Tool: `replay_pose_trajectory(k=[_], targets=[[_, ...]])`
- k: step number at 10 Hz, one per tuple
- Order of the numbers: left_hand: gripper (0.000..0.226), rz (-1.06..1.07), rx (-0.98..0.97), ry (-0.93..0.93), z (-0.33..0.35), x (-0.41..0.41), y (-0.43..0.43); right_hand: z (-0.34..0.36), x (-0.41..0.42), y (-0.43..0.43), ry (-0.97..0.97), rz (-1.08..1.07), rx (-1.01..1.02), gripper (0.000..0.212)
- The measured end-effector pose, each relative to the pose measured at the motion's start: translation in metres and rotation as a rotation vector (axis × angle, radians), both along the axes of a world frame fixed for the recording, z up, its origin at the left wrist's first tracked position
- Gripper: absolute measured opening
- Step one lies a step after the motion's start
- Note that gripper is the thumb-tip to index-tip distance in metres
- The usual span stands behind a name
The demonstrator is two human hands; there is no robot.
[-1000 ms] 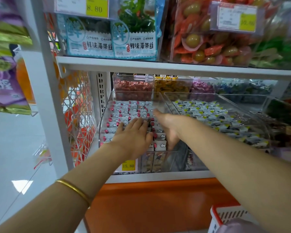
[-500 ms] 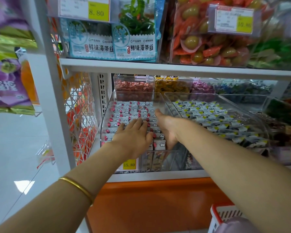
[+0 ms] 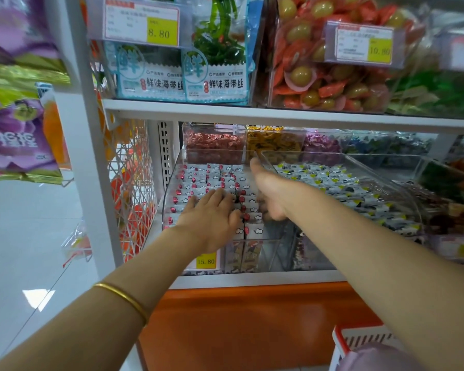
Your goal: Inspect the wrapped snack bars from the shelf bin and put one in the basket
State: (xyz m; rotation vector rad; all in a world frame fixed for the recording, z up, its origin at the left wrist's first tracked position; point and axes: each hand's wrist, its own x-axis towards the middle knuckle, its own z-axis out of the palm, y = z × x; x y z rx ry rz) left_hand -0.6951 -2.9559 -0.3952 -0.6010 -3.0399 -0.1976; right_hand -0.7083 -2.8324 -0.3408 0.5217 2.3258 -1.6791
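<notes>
I have both hands inside the clear shelf bin (image 3: 172, 183) on the lower shelf, and from what I see the task is only at its beginning. My left hand (image 3: 212, 218) lies flat, palm down, on the rows of wrapped snack bars (image 3: 198, 178), the small white packets with a red mark and little clouds; its fingers (image 3: 220, 196) are stretched out and slightly spread, pressing on the tops, and they do not close around any bar. My right hand (image 3: 271, 194) is at the right side of the same bin, near the wall that it shares with the neighbour bin (image 3: 373, 167) of yellow and grey packets. The thumb points to the back of the shelf, but the other fingers bend down behind the hand, so I cannot tell how far they are closed, or if they have a bar between them. So no bar is clearly lifted out, and all bars that I can see stand in their rows in the bin. The basket (image 3: 364, 336), red and white, shows only a corner at the bottom right, low and well apart from the shelf, and I see no bar in that part of it. I judge that almost everything is left: to pick a bar, to turn it and look at it, and then to bring one down to the basket.
</notes>
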Motion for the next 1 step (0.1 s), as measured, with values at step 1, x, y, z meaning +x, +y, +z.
replay_pose_trajectory(k=[1], targets=[[0.054, -0.012, 0.270, 0.081, 0.0139, 0.0178, -0.0089, 0.0138, 0.0200, 0.0115, 0.145, 0.014, -0.061, 0.076]])
